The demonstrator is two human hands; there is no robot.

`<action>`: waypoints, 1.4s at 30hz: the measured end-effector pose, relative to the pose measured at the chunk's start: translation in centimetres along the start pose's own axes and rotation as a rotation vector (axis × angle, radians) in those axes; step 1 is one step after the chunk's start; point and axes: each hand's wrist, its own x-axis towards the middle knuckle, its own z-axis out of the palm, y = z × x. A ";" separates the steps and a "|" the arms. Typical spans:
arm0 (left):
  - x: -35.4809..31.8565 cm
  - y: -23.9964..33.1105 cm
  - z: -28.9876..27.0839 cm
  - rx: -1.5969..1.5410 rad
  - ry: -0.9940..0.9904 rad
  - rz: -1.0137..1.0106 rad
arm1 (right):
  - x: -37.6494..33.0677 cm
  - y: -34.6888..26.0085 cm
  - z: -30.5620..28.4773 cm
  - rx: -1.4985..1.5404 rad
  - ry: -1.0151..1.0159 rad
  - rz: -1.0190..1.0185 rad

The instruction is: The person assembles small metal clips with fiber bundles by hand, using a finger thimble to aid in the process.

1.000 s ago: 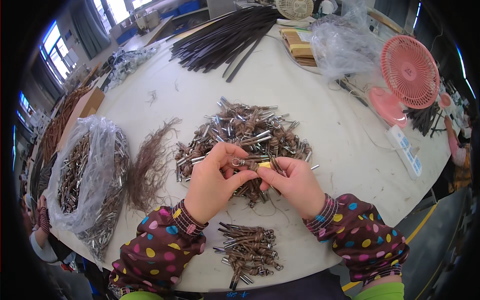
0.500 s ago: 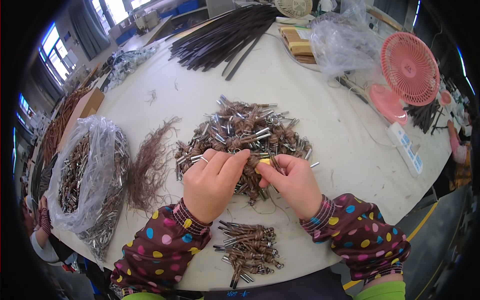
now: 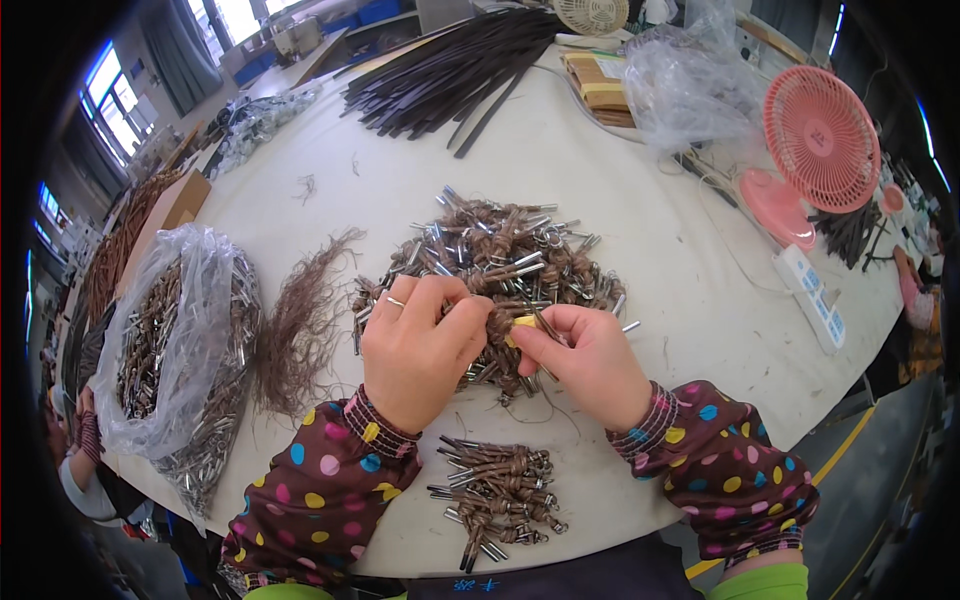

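My right hand [image 3: 600, 365] is closed in a pinch on a knotted brown cord [image 3: 499, 328] with metal-tipped ends. A small yellow piece [image 3: 522, 326] shows by its thumb and fingertips. From the left, my left hand [image 3: 415, 350], with a ring on one finger, closes its fingertips against the same knot; its thumb is mostly hidden. Both hands are over the near side of a large pile of similar knotted cords [image 3: 500, 240] with shiny metal ends. Nearer to me lies a smaller heap of these cords [image 3: 505, 490], between my forearms.
A clear plastic bag [image 3: 165, 370] full of such cords stands at left, beside a tangle of brown threads [image 3: 305, 330]. Dark flat strips [image 3: 450, 75] lie at the back. A pink fan [image 3: 820, 140], white power strip [image 3: 808, 298] and plastic bag [image 3: 690, 85] are at right.
My left hand has shifted slightly up and left, its knuckles more raised. The right hand keeps its pinch on the cord, nearly in the same place.
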 end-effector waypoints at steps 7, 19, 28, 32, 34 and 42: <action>-0.9 -0.2 0.4 -0.517 -0.094 -0.357 | 0.6 -1.6 -1.8 0.064 -0.208 0.260; -0.5 -0.7 -0.1 -0.324 -0.046 -0.094 | -0.4 -4.7 -1.6 -0.936 0.012 -0.544; -0.3 -0.4 -0.6 -0.308 -0.063 -0.085 | 0.1 -5.9 -0.5 -1.338 0.023 -0.746; -0.4 -0.3 -0.7 -0.333 -0.099 -0.095 | 0.2 -6.2 -0.2 -1.480 0.023 -0.814; -0.4 -0.2 -0.8 -0.337 -0.096 -0.096 | 0.1 -6.4 0.1 -1.516 0.017 -0.834; -0.8 -0.5 -0.3 -0.308 -0.102 -0.061 | 0.0 -6.4 0.1 -1.578 0.011 -0.887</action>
